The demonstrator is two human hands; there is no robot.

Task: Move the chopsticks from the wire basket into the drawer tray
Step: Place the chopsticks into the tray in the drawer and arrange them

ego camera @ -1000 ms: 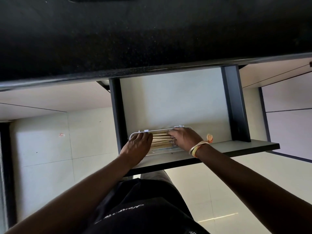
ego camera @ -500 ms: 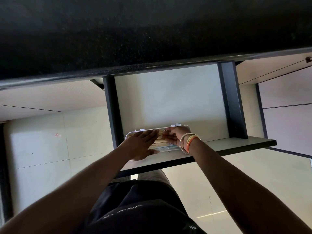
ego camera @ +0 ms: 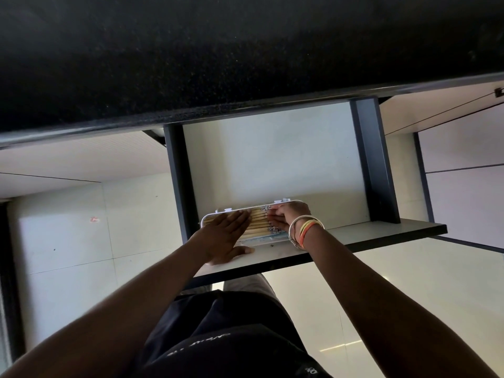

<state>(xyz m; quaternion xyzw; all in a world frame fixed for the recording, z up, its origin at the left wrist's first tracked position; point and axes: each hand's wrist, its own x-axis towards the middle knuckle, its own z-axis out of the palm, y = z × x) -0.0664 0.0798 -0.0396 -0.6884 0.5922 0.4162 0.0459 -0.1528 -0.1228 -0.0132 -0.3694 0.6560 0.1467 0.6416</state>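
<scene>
Head view, looking down over an open drawer beneath a dark counter. At far left, pale floor tiles are seen. The left forearm is extended diagonally up and to the right from the lower left corner. The left hand is laid palm down and flat, its fingers straight and held together, spread across the left half of the chopsticks; nothing is gripped, and the thumb is rested on the drawer's front edge. The chopsticks are laid side by side, lengthwise left to right, in a white tray that is set at the front of the drawer, toward its left side. The right hand is placed at the patterned right ends of the chopsticks, its fingers curled and pressed against those ends; whether any stick is pinched cannot be told. Several bangles are worn on the right wrist, and the right forearm is extended down toward the lower right corner.
</scene>
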